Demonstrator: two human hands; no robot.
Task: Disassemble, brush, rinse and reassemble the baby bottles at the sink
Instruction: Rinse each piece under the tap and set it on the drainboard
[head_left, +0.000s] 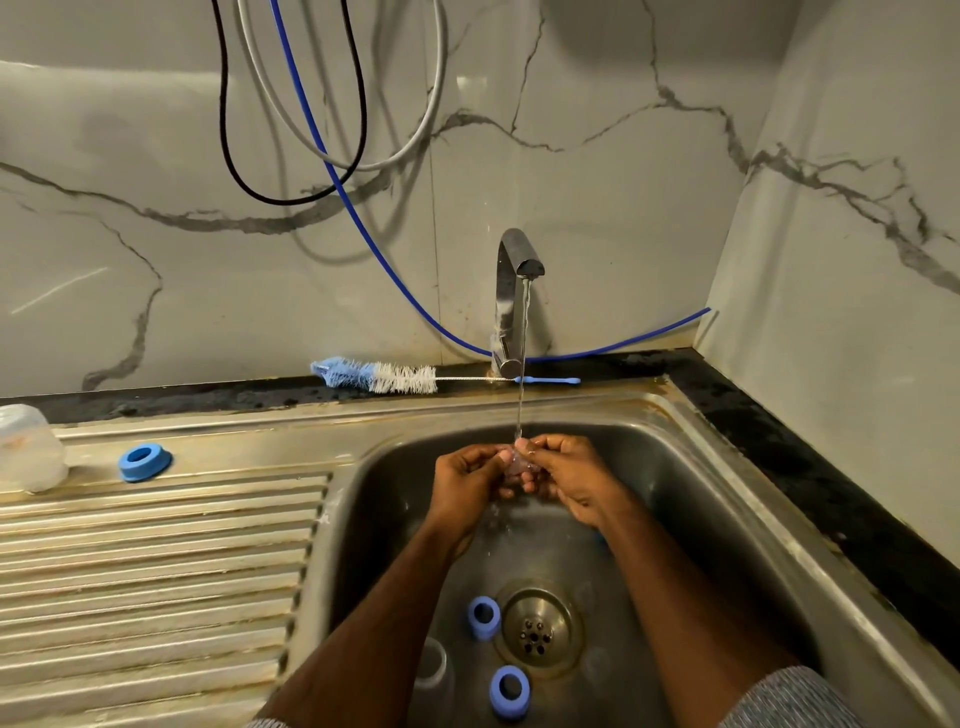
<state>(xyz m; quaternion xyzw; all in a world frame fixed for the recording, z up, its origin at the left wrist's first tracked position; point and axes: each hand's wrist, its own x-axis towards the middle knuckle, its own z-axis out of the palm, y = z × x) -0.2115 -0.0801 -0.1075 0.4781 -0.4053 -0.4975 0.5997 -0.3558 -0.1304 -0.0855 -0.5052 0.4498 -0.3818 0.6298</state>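
Steel sink (691, 499) has two blue collar rings (484, 617) and a clear bottle (434, 670) by the drain. Left hand (470, 480) and right hand (571, 478) both pinch a clear teat (519, 464) under the tap's (514, 291) stream. Third ring (145, 461) sits on the drainboard (156, 545).

No readable text, label, brand or number shows anywhere.
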